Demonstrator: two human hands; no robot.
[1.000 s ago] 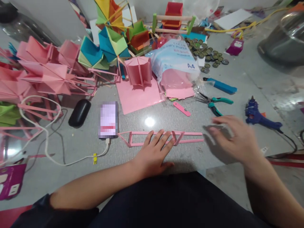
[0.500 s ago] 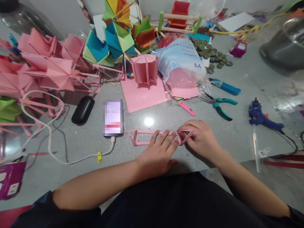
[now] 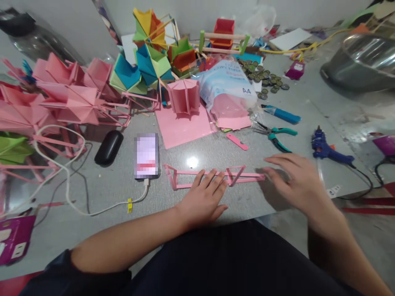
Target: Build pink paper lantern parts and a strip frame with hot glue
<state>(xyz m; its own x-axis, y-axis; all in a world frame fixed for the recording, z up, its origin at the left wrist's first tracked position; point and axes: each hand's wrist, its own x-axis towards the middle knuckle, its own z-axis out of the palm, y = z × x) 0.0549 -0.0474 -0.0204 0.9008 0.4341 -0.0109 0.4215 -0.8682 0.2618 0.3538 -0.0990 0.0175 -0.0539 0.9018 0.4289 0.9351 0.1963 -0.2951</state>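
A narrow pink stick frame [image 3: 182, 186] lies on the grey table, with an upright triangle at its left end and another one right of its middle. Two of its strips run on to the right and meet in a point. My left hand [image 3: 205, 197] rests flat across the frame's middle, fingers stretched out. Off the frame's right tip hovers my right hand [image 3: 293, 181], its thumb and fingers apart and nothing between them. Beyond it are the teal-handled pliers [image 3: 277, 133] and the blue glue gun [image 3: 330, 148].
Left of the frame are a charging phone [image 3: 146, 156] and a black case [image 3: 108, 148]. Pink folded-paper pieces [image 3: 70, 102] crowd the left side. Behind stand a pink paper cylinder [image 3: 184, 96] and a bag of A4 paper [image 3: 228, 84]. Bottle caps [image 3: 262, 76] lie farther back.
My right hand has let go of the frame's right part and moved right, opening. The pointed right end of the frame now shows. My left hand stays on the frame.
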